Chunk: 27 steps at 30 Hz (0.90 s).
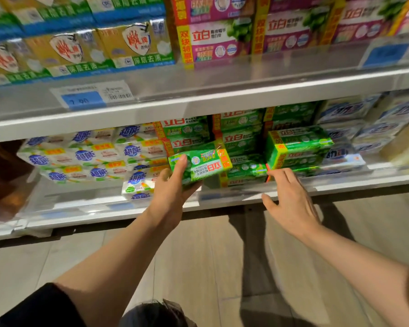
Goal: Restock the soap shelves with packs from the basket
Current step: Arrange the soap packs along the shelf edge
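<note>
The left hand holds a green soap pack from below, with the thumb lying on its left end and the fingers curled under it. The pack is tilted and its print is upside down; it is at the front edge of the lower shelf, just before the stacked green packs in the middle of that shelf. The right hand holds nothing: its fingers are spread and straight, and the fingertips reach to the bottom of a second green stack on the right; I cannot tell if they touch it. On the left of the lower shelf there are white packs with blue print, and on the far right some bluish-white packs. The upper shelf carries yellow packs on the left and pink packs on the right, with a blue price label on its front strip. Below is a pale floor.
</note>
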Available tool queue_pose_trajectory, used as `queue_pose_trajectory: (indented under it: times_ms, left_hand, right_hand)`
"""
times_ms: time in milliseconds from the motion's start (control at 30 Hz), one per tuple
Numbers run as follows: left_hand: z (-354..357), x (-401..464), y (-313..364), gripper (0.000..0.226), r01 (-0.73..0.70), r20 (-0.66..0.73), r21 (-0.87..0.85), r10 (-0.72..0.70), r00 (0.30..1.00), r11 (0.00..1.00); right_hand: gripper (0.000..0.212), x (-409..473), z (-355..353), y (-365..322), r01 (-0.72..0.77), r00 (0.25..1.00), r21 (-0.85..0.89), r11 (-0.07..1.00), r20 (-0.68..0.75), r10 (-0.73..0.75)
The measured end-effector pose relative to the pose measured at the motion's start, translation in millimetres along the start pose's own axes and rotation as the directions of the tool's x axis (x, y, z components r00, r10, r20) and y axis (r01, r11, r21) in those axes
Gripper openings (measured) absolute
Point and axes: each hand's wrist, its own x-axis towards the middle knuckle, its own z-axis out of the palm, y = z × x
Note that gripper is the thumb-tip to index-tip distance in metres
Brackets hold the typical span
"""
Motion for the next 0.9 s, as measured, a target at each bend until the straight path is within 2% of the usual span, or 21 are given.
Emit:
queue_pose_trajectory:
  times_ms: [200,267,333,400,467,567,600,667,733,767,800,833,900]
  left_hand:
    - [-10,6,21,0.062,-0.319,0.123,0.215,0.298,0.947,0.923]
    - [-9,12,31,0.071,-0.372,0.139,0.249,0.348,0.927,0.894]
    - [-4,16,39,0.073,-0.420,0.190,0.383,0.374,0.908,0.823]
    - [7,18,46,0.068,-0.472,0.314,0.544,0.353,0.881,0.694]
    - [24,18,50,0.066,-0.530,0.455,0.625,0.284,0.844,0.572]
    - [59,28,48,0.105,-0.606,0.600,0.736,0.123,0.790,0.303]
    - [71,32,46,0.108,-0.619,0.624,0.737,0.078,0.777,0.270]
    - [90,36,37,0.086,-0.657,0.645,0.726,0.130,0.753,0.205]
    - [99,37,25,0.057,-0.687,0.667,0.725,0.294,0.684,-0.046]
    - [100,34,21,0.056,-0.688,0.700,0.704,0.338,0.629,-0.177]
    - [100,30,16,0.062,-0.684,0.742,0.668,0.337,0.580,-0.293]
    - [97,27,11,0.071,-0.657,0.771,0.637,0.298,0.564,-0.405]
    - [91,20,3,0.086,-0.558,0.777,0.572,0.177,0.605,-0.602]
  right_hand:
    - [0.036,10,11,2,0.084,0.995,-0.013,0.996,-0.056,-0.085]
    - [0.034,11,13,1,0.094,0.994,-0.004,0.996,-0.063,-0.094]
    - [0.035,11,14,0,0.105,0.992,0.008,0.994,-0.071,-0.104]
    - [0.034,11,13,-1,0.107,0.992,0.021,0.994,-0.070,-0.105]
    - [0.033,8,11,0,0.107,0.992,0.026,0.994,-0.063,-0.105]
    - [0.033,4,9,2,0.087,0.995,0.027,0.996,-0.053,-0.086]
    - [0.032,3,9,3,0.086,0.995,0.025,0.996,-0.052,-0.084]
    - [0.032,2,8,4,0.082,0.996,0.025,0.996,-0.049,-0.081]
    - [0.032,2,7,6,0.082,0.996,0.023,0.996,-0.044,-0.081]
    - [0.030,2,6,6,0.088,0.995,0.020,0.996,-0.046,-0.087]
    - [0.028,2,6,6,0.092,0.995,0.018,0.996,-0.048,-0.091]
    - [0.026,2,6,6,0.094,0.994,0.017,0.995,-0.050,-0.093]
    - [0.024,1,6,6,0.095,0.994,0.026,0.995,-0.053,-0.094]
